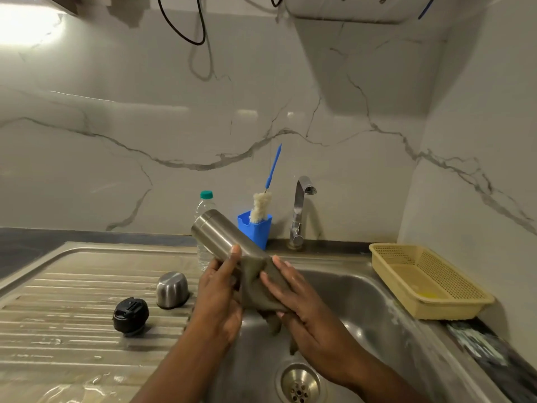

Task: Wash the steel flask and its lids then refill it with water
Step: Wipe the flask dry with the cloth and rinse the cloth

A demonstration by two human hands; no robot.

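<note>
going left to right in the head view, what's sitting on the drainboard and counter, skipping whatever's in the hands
black lid → steel cap → plastic water bottle → blue holder with bottle brush → tap → yellow basket

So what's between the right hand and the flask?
A brownish cloth, wrapped round the flask under the right hand, shown in the head view.

No text, label, brand, number or sign could be read. On the steel flask (215, 231), the steel cap (172, 289), the black lid (130, 315) and the plastic bottle (205, 203), no lettering could be made out; any marks were too small to be told.
</note>
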